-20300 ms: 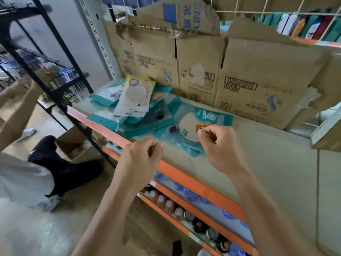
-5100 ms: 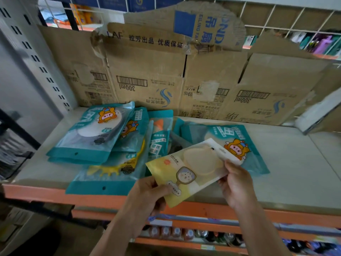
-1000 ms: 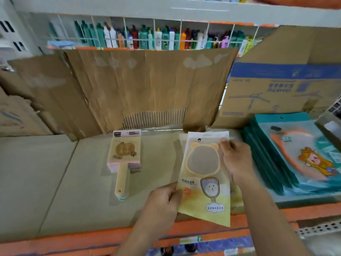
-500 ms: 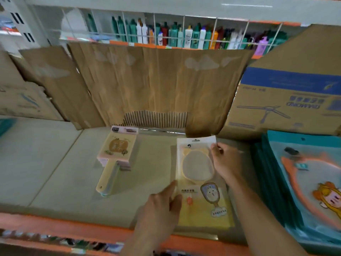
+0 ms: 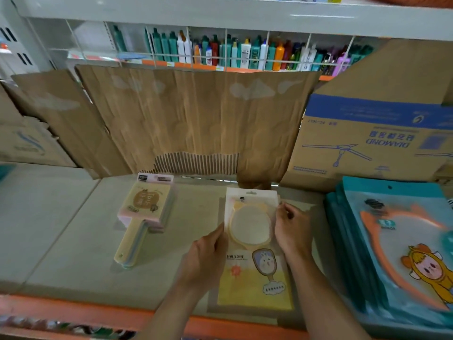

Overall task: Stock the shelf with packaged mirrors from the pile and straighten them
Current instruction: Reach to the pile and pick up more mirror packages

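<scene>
- On the shelf (image 5: 61, 229), left hand (image 5: 208, 253) and right hand (image 5: 291, 231) pinch the side edges of the yellow packaged mirror (image 5: 255, 285), lying flat
- Left, apart: stacked handled mirrors (image 5: 144, 217); right, close: teal packs (image 5: 392, 241)
- Behind: cardboard sheet (image 5: 196, 119)

Light is dim, soft and greenish. Left of the pack (image 5: 252, 241), the handled stack (image 5: 144, 217) casts a faint shadow to its own left. Far above the pack, the bottles (image 5: 245, 52) look brighter. Far from the pack, straight lines bow, and the shelf lip (image 5: 49, 312) at lower left is smeared.
</scene>
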